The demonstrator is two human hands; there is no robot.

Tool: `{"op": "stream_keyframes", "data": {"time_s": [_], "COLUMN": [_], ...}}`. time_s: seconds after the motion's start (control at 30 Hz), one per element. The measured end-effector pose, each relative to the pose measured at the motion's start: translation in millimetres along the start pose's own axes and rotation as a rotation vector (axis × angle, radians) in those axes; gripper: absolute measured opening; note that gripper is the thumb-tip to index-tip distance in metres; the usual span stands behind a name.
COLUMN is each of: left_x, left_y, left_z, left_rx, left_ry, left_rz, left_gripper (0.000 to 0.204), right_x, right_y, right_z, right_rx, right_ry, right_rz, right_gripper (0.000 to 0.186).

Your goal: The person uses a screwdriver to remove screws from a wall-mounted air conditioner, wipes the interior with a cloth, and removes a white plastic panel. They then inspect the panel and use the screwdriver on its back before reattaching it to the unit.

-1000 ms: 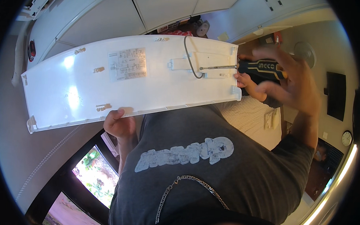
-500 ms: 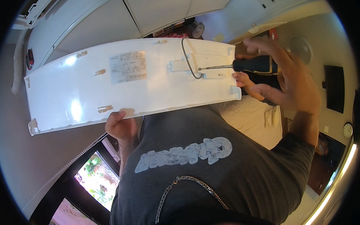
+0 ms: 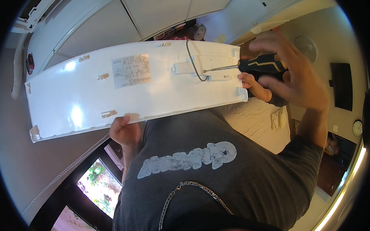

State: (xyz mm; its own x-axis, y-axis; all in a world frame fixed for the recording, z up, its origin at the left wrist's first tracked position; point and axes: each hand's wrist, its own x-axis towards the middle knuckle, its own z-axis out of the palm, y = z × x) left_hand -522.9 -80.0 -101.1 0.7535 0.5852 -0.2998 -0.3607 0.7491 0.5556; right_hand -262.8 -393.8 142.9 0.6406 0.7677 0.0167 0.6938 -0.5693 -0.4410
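Note:
My left hand [image 3: 125, 131] grips the lower edge of a long white plastic panel [image 3: 88, 96], thumb on the face, fingers behind. A screwdriver [image 3: 262, 63] with a black and yellow handle lies level, its tip at a small fitting [image 3: 190, 68] near the panel's right end. My right hand [image 3: 302, 77] is at the butt of the handle; its thumb and forefinger stand apart, slightly blurred, while the other fingers are partly hidden around the handle end. A thin grey cable [image 3: 192, 58] loops over the fitting. Another person's small hand [image 3: 247, 80] holds the panel's right edge.
White cabinets [image 3: 160, 10] rise beyond the panel, with a shelf of items. A bed with a patterned cover [image 3: 258, 118] lies to the right. A wall screen [image 3: 341, 86] and a clock [image 3: 357, 127] are further right. At lower left is a window [image 3: 99, 186].
The screwdriver handle has turned, so its yellow stripe now faces up. My right hand has shifted slightly. The panel's left end has dipped a little; my left hand keeps its grip.

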Motion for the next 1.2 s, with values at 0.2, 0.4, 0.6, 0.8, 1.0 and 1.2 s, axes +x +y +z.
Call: {"op": "stream_keyframes", "data": {"time_s": [0.2,0.4,0.6,0.8,1.0,1.2], "left_x": [-2.3,-3.1,-4.7,-6.8,-7.1,-9.6], "left_y": [0.2,1.2,3.2,3.9,4.9,5.1], "left_z": [5.9,3.6,3.7,8.9,5.9,3.2], "left_rx": [0.039,0.048,0.030,0.047,0.046,0.080], "left_ry": [0.033,0.002,-0.020,-0.040,-0.034,-0.034], "left_rz": [-0.001,-0.022,-0.047,-0.034,-0.051,-0.067], "left_gripper": [0.065,0.061,0.059,0.056,0.056,0.058], "right_x": [0.7,0.9,6.5,3.7,8.3,2.1], "right_y": [16.4,4.3,-1.4,3.9,-6.0,-10.7], "right_z": [4.4,2.3,5.1,5.4,3.2,10.5], "right_rx": [-0.059,-0.121,-0.098,-0.018,0.062,-0.020], "right_ry": [0.028,-0.021,0.039,-0.015,0.000,0.004], "right_rz": [-0.143,-0.092,-0.143,-0.196,-0.223,-0.155], "right_gripper": [0.037,0.040,0.044,0.039,0.032,0.029]}}
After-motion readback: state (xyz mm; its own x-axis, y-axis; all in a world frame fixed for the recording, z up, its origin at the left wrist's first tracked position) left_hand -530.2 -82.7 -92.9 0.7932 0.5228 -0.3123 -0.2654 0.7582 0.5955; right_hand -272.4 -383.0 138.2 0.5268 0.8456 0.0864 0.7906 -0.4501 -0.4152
